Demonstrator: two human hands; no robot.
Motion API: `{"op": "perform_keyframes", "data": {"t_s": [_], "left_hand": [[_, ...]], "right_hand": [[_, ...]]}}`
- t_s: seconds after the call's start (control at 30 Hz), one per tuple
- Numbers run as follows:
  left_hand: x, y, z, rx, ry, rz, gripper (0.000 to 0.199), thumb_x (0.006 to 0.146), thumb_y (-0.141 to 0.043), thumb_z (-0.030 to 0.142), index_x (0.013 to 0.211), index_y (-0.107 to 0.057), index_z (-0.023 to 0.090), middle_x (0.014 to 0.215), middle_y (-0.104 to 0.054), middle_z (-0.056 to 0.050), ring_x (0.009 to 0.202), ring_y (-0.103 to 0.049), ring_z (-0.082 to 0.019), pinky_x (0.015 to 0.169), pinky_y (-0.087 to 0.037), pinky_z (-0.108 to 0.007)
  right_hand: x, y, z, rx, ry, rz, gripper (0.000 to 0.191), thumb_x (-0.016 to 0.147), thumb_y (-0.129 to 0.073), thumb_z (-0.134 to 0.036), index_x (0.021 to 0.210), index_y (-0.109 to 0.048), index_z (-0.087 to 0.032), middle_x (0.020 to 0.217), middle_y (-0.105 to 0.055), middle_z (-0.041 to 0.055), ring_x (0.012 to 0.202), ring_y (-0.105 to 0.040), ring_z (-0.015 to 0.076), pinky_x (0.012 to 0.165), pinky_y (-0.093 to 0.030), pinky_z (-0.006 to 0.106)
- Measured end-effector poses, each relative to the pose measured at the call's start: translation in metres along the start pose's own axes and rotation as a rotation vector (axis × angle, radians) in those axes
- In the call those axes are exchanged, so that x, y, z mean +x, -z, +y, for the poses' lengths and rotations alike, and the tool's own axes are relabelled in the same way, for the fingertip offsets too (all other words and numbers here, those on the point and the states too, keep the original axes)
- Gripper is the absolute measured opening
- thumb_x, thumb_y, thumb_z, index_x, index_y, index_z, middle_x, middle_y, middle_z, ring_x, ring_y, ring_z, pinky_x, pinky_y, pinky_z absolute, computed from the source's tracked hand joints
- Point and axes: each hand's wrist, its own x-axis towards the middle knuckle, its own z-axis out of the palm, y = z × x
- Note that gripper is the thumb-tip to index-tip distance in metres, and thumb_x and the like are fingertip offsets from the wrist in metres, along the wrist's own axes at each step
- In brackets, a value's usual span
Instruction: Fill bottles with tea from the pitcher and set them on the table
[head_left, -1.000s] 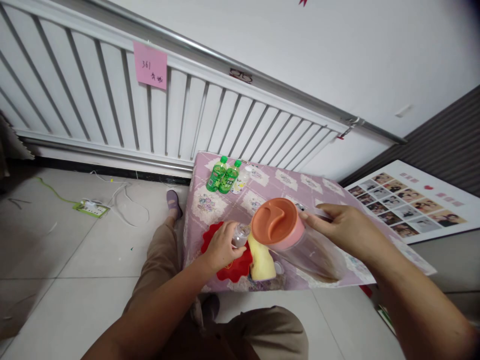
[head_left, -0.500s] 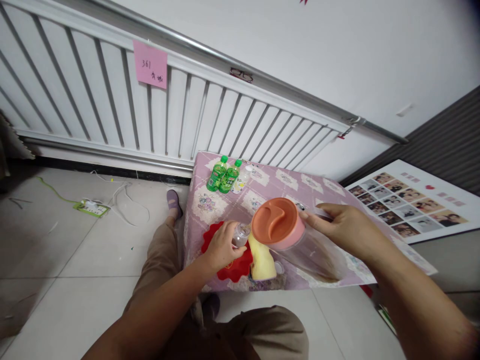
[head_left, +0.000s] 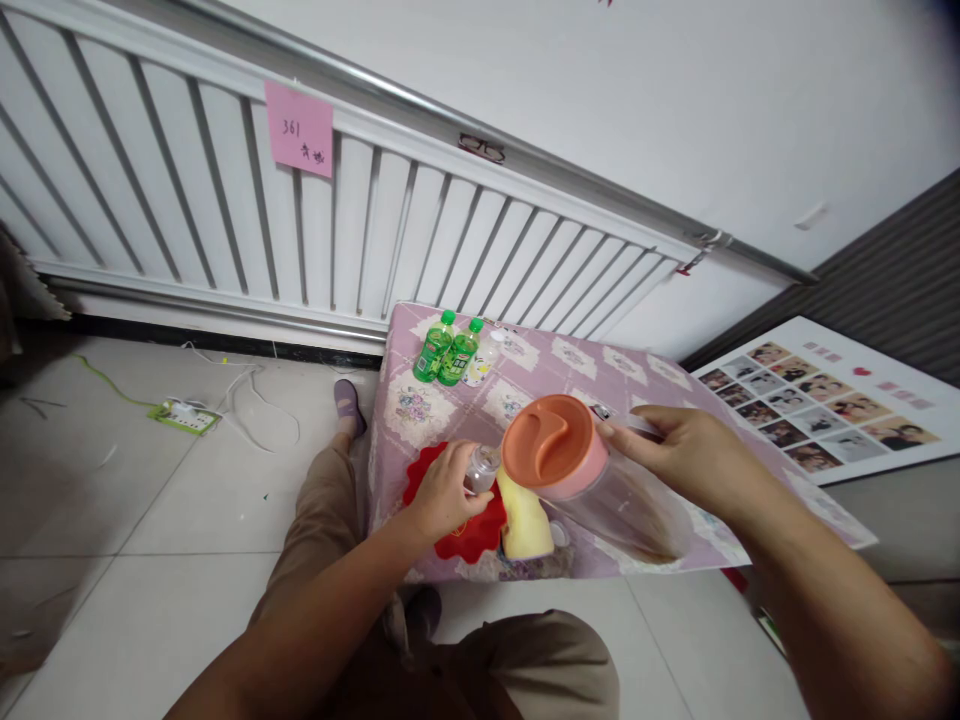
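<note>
Left hand (head_left: 444, 497) gripped a small bottle (head_left: 481, 472). Right hand (head_left: 686, 455) gripped a tilted pitcher (head_left: 626, 515), lid (head_left: 551, 440) near the bottle.

Table (head_left: 630, 395) with perhaps three bottles (head_left: 459, 360)

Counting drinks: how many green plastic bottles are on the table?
2: the left green plastic bottle and the right green plastic bottle stand side by side, far left on the purple floral tablecloth. The clear, orange-topped pitcher may hide others.
</note>
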Motion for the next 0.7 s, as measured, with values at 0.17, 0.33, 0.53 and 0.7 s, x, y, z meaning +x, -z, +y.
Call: {"op": "perform_keyframes", "data": {"t_s": [0.17,0.33,0.53,0.7], "left_hand": [[-0.0004,-0.0009,-0.001,0.008,0.021,-0.009,0.064,0.072,-0.074,0.016,0.128,-0.044,0.024,0.128,-0.057,-0.01,0.124,-0.056,-0.029,0.107,-0.047,-0.048],[0.0003,-0.0002,0.0004,0.0,0.027,-0.015,0.064,0.072,-0.074,0.017,0.129,-0.044,0.024,0.129,-0.057,-0.011,0.125,-0.055,-0.029,0.106,-0.048,-0.048],[0.0009,0.0011,0.0024,-0.015,0.04,-0.02,0.065,0.072,-0.074,0.015,0.128,-0.044,0.025,0.129,-0.057,-0.01,0.126,-0.054,-0.029,0.108,-0.046,-0.049],[0.0008,0.0011,0.0021,-0.006,0.032,-0.019,0.064,0.071,-0.075,0.016,0.128,-0.045,0.024,0.129,-0.057,-0.01,0.126,-0.055,-0.029,0.107,-0.048,-0.048]], "right_hand": [[-0.0003,0.0001,-0.0012,0.003,-0.005,-0.036,0.06,0.071,-0.061,-0.077,0.052,-0.047,-0.022,0.051,-0.032,-0.0046,0.05,-0.029,0.0103,0.046,-0.024,0.028],[-0.0009,0.0004,-0.0032,0.006,-0.008,-0.037,0.053,0.075,-0.063,-0.066,0.052,-0.046,-0.021,0.052,-0.032,-0.004,0.051,-0.029,0.0107,0.047,-0.024,0.029],[-0.002,0.0037,-0.0039,-0.017,-0.024,-0.029,0.048,0.074,-0.064,-0.062,0.052,-0.049,-0.022,0.05,-0.035,-0.003,0.049,-0.031,0.0115,0.047,-0.025,0.03],[-0.0008,0.0042,-0.0021,-0.028,-0.019,-0.026,0.054,0.071,-0.062,-0.07,0.052,-0.046,-0.022,0.05,-0.033,-0.0046,0.049,-0.029,0.0103,0.046,-0.024,0.027]]}}
